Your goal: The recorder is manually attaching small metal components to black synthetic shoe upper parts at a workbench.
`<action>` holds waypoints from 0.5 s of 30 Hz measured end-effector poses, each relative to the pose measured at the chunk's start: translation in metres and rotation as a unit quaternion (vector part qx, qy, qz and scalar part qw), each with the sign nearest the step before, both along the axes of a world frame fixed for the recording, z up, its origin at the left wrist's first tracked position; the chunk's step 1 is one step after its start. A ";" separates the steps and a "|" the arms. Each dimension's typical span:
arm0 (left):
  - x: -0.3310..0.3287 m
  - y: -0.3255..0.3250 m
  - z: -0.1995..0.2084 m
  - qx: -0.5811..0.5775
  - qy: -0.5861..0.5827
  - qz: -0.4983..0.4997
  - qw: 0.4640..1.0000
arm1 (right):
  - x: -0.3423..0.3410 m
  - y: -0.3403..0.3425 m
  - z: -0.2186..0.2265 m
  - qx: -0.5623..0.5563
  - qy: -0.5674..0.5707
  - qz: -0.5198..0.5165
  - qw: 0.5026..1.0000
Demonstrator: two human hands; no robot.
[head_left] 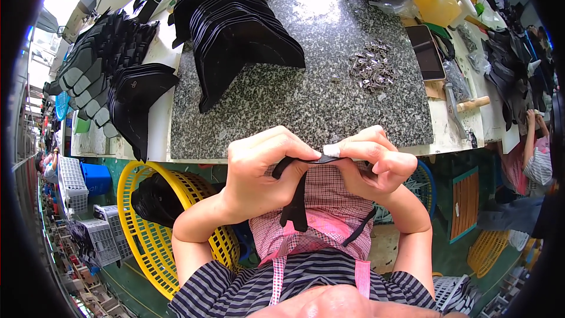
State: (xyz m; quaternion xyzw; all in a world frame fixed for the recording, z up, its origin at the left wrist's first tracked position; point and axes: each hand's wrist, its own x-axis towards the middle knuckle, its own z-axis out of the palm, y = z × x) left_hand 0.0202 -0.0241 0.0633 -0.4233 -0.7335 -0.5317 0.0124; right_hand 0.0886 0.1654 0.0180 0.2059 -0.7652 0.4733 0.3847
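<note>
My left hand (265, 168) and my right hand (375, 162) meet just off the near edge of the stone-topped table. Between their thumbs and fingers they pinch a narrow black strip (300, 200). One length of it runs across between the two hands; another part dangles below my left hand. A white wrap (332, 149) shows at the tip of a right-hand finger. On the speckled stone slab (329, 106) lies a heap of small metal fittings (372, 68), too small to name for certain.
Stacked black shaped pieces (241, 35) lie on the slab's left, with more black pieces (135, 94) beside it. Right of the slab are a tablet (425, 53), a wooden-handled tool (471, 104) and a yellow jug (436, 3). A yellow basket (132, 218) stands by my left arm.
</note>
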 end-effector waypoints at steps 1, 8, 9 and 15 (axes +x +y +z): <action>0.000 0.000 0.000 0.005 -0.008 -0.002 1.000 | 0.000 0.000 0.001 0.004 0.006 0.001 1.000; 0.002 0.000 -0.005 0.018 -0.027 -0.012 0.999 | 0.001 -0.004 -0.009 -0.036 -0.022 0.020 0.999; 0.003 0.000 -0.005 0.014 -0.026 -0.007 1.000 | 0.001 -0.005 -0.009 -0.034 -0.037 0.015 0.999; 0.005 0.006 -0.009 0.016 0.039 0.000 0.999 | 0.003 -0.006 -0.014 -0.021 -0.053 0.002 0.998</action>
